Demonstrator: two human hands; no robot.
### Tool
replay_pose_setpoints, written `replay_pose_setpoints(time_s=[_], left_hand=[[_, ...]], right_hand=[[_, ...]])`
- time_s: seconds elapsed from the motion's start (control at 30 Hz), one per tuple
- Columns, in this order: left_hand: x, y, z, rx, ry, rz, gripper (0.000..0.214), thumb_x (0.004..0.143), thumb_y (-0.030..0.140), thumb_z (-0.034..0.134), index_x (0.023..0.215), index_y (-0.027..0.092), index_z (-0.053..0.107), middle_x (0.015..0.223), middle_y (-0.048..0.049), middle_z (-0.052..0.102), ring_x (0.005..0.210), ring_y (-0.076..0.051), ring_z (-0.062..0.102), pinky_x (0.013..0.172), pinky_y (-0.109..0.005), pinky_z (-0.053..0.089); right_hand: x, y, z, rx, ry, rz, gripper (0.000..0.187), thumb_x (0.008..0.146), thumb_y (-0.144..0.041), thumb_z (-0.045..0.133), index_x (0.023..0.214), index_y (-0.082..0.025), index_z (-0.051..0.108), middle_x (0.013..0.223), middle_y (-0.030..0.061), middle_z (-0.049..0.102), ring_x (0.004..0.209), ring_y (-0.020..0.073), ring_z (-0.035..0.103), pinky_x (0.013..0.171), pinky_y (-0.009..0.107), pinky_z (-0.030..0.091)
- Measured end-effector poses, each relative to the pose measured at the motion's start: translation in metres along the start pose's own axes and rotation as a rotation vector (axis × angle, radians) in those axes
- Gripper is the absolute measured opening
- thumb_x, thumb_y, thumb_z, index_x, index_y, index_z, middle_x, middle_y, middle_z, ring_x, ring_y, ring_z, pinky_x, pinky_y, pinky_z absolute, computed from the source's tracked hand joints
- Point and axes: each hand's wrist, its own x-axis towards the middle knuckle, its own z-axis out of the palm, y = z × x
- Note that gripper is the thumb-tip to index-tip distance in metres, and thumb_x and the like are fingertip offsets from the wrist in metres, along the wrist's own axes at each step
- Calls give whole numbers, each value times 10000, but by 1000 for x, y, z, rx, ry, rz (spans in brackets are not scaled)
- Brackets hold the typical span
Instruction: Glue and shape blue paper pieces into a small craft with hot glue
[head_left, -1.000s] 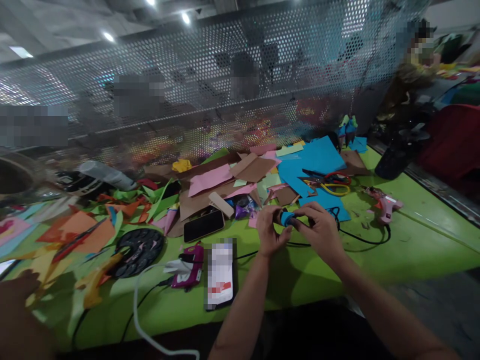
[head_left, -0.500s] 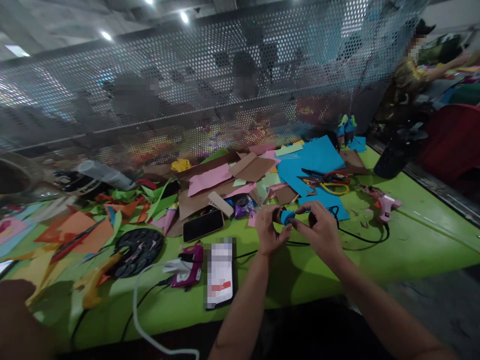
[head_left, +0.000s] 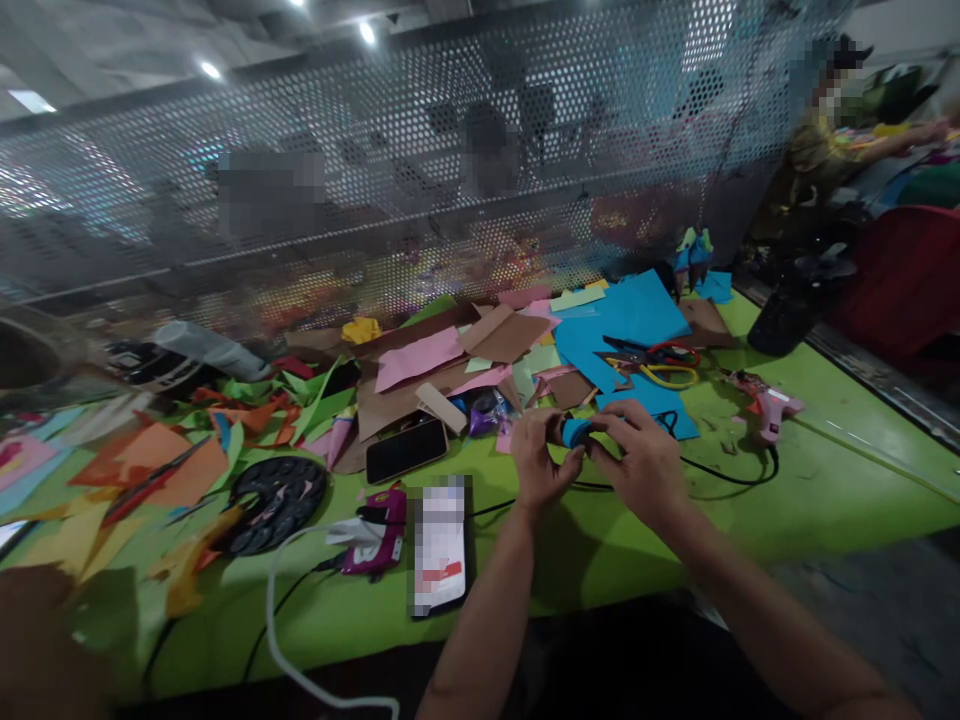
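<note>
My left hand and my right hand meet over the green table, both pinched on a small blue paper piece held between their fingertips. Something dark sits at the piece's left end, under my left thumb. A black cable trails from behind my right hand toward a pink glue gun lying to the right. Sheets of blue paper lie just beyond my hands.
Two phones and a magenta glue gun lie left of my hands, beside a black round tray. Scissors rest on the blue paper. Coloured paper scraps cover the left side. A perforated metal screen stands behind the table.
My right hand's fingers have closed back round the blue piece after lifting a little half a second ago. Both hands stay in the same spot.
</note>
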Motion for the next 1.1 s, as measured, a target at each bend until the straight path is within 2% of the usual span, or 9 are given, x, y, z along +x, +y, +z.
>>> replay_pose_setpoints(time_s=[0.17,0.37,0.63,0.87,1.1], left_hand=[[-1,0,0,-4,-10,-6,418,882,567,480,1097,210,518,946,-76,605,884,-223,580,771,-359,456],[-2,-2,0,-21,-30,5,415,879,562,491,1104,214,515,948,-74,602,883,-223,587,779,-366,461],[-2,-1,2,-113,-46,-1,400,867,542,515,1079,203,534,955,-77,604,882,-216,575,754,-347,459],[-2,1,2,-99,-23,37,382,864,521,513,1083,208,517,937,-70,599,857,-210,573,734,-343,453],[0,6,1,-92,-36,57,386,849,533,510,1062,211,521,909,-71,601,835,-219,566,728,-353,440]], right_hand=[[0,1,2,111,-37,68,111,866,-233,628,916,-192,718,929,70,666,802,196,664,651,285,484],[3,1,4,142,2,111,119,851,-188,604,883,-202,717,902,59,674,775,190,652,665,297,481],[10,-6,-2,64,21,46,111,887,-185,597,879,-212,705,887,57,678,783,187,633,671,283,460],[11,-6,-1,32,44,12,116,903,-203,595,836,-199,690,839,45,670,664,162,589,607,281,424],[9,-3,-5,-86,18,-92,184,941,-178,513,924,-209,694,915,76,696,803,202,635,685,304,440]])
